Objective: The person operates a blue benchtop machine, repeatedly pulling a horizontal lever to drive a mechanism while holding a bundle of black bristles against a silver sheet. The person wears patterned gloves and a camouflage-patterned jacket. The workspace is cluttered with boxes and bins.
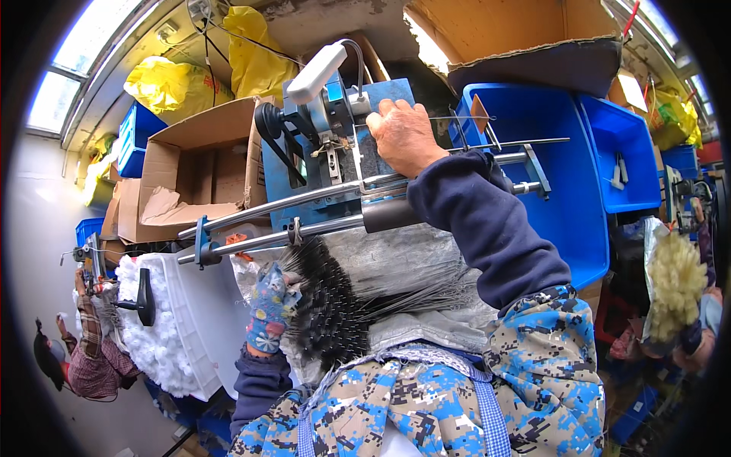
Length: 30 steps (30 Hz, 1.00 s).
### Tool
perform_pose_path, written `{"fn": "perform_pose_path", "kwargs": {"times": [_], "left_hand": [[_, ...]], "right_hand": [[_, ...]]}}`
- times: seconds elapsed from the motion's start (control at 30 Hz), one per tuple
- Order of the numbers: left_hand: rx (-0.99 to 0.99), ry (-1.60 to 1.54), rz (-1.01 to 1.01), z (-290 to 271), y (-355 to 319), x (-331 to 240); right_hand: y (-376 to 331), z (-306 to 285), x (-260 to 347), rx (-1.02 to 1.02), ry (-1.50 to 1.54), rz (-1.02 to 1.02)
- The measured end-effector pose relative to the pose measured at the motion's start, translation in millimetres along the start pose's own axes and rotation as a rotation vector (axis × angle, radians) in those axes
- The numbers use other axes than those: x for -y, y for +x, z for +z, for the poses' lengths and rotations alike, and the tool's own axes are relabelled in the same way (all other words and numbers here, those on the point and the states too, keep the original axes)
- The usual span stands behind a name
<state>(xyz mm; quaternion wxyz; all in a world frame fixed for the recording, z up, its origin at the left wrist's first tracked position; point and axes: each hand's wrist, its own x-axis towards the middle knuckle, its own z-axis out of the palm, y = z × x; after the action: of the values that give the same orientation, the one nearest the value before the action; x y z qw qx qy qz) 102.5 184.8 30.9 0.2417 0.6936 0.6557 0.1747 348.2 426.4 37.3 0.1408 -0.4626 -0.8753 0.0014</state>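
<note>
My left hand (268,308), in a blue patterned glove with bare fingertips, is closed at the left edge of a heap of black-bristled wire brushes (329,308). Whatever its fingers hold cannot be made out. The brushes' thin wire stems (426,297) fan out to the right over a grey sheet on my lap. My bare right hand (405,137) is closed over the right part of a blue bench machine (276,171); its grip is hidden beneath the fingers. A thin wire (461,117) runs out to the right of that hand.
Steel guide rods (304,228) cross in front of me. A cardboard box (202,171) stands left of the machine, a large blue bin (567,198) right. A white tub of white fluffy pieces (194,320) is at left. Other people (91,354) work at both sides.
</note>
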Motion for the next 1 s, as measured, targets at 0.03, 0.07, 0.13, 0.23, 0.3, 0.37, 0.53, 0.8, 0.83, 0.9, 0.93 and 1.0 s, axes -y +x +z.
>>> {"fn": "perform_pose_path", "kwargs": {"times": [0.03,0.07,0.13,0.23,0.3,0.37,0.53,0.8,0.83,0.9,0.93,1.0], "left_hand": [[-0.020,-0.034,-0.026,1,0,-1],[-0.040,-0.068,-0.052,1,-1,-2],[-0.061,-0.101,-0.083,3,-1,0],[-0.078,-0.097,-0.041,5,1,0],[-0.079,-0.066,-0.004,5,2,0],[-0.072,-0.023,0.012,7,2,2],[0.033,-0.027,-0.056,1,3,-6],[0.069,-0.046,0.077,-2,3,-5],[0.064,-0.027,0.077,-2,2,-6],[0.065,0.005,0.081,-3,1,-7],[0.070,0.019,0.086,-5,2,-7],[0.069,0.019,0.101,-8,2,-8]], "right_hand": [[0,0,0,-0.005,-0.002,0.006],[-1,1,0,-0.009,-0.005,0.011],[0,2,0,-0.006,-0.003,0.003],[2,2,1,0.002,-0.011,0.006],[3,2,1,0.008,-0.014,0.009],[3,1,1,0.014,-0.011,0.010],[4,-1,1,0.030,-0.004,-0.007],[10,6,-5,0.045,0.134,0.057],[11,6,-4,0.060,0.129,0.078],[12,4,-4,0.096,0.106,0.117],[12,1,-4,0.117,0.089,0.136],[8,-3,-7,0.128,0.040,0.170]]}}
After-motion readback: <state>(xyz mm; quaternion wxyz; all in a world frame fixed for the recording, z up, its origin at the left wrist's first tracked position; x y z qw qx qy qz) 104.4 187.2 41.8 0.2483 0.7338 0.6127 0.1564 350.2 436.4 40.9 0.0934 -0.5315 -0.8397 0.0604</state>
